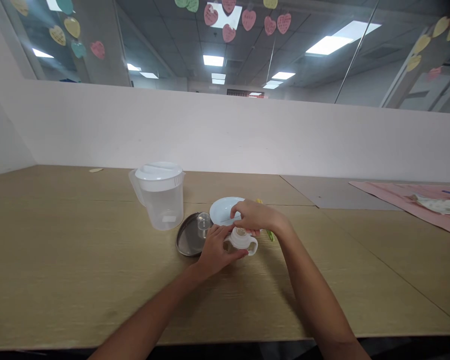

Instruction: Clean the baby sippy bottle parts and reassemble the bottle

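In front of me is a small white cup with two side handles (242,241), like a baby's bottle, with a pale spout or teat on top. My left hand (218,248) is wrapped round its left side, thumb along the near side. My right hand (255,216) is bent over the top with its fingers curled in a pinch; what they grip, if anything, I cannot make out. Just left of the cup, a clear cap (203,222) stands on a round metal tray (187,245). Behind my hands lies a white plate (221,209), partly covered by my right hand.
A clear pitcher with a white lid (162,200) stands at the back left. Something yellow and green (271,235) lies partly hidden behind my right wrist. A pink cloth (393,197) with a white cloth on it covers the far right. A white wall (225,135) rises behind the table.
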`<action>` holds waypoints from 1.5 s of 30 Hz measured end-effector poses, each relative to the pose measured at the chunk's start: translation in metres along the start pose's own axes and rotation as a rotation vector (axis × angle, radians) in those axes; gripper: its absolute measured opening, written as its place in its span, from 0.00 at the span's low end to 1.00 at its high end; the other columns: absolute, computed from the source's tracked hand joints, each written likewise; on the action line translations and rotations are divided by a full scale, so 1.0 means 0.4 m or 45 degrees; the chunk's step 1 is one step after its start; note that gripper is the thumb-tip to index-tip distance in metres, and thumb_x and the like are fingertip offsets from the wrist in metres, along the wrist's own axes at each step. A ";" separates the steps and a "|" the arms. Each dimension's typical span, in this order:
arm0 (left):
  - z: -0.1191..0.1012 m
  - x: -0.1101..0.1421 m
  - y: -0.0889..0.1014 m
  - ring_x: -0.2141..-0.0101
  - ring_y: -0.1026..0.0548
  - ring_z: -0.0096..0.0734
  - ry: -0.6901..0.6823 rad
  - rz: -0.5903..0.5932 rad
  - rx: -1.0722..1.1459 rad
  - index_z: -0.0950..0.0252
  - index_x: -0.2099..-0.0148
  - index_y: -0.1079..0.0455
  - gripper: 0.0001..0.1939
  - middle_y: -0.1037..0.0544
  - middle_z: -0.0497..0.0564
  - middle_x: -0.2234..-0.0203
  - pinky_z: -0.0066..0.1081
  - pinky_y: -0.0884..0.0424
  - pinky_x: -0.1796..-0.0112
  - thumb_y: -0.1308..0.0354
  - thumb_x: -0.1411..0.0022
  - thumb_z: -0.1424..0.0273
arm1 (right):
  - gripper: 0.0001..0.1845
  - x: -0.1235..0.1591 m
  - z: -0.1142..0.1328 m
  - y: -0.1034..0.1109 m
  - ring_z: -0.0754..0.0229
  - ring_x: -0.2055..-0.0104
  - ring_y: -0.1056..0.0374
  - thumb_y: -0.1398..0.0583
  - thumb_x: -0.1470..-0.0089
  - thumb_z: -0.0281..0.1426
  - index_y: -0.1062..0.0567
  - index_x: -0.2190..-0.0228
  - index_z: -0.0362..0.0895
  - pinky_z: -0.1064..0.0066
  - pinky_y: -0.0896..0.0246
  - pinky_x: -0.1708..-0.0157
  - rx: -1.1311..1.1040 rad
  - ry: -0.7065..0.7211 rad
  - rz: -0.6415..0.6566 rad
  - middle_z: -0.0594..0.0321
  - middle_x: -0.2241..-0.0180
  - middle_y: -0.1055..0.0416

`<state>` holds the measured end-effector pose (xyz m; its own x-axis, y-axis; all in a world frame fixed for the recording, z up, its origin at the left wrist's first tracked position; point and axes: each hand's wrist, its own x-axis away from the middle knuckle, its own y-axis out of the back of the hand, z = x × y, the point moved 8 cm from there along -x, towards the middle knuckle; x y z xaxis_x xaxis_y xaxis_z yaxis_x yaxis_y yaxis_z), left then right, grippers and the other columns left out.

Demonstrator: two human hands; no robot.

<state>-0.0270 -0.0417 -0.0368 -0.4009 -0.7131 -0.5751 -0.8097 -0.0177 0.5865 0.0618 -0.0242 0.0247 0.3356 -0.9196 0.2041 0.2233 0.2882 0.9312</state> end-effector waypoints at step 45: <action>0.113 -0.015 0.205 0.60 0.29 0.36 0.119 -0.787 -0.319 0.65 0.52 0.39 0.19 0.30 0.55 0.59 0.35 0.32 0.60 0.42 0.43 0.64 | 0.27 -0.008 0.034 0.071 0.56 0.61 0.31 0.38 0.55 0.42 0.31 0.54 0.44 0.66 0.38 0.62 -0.051 0.278 -0.545 0.57 0.60 0.27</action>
<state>-0.1103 -0.0072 -0.0109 0.1522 -0.5768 -0.8026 -0.7500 -0.5963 0.2863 0.0545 -0.0168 0.0546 0.3888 -0.8816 -0.2674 0.4172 -0.0903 0.9043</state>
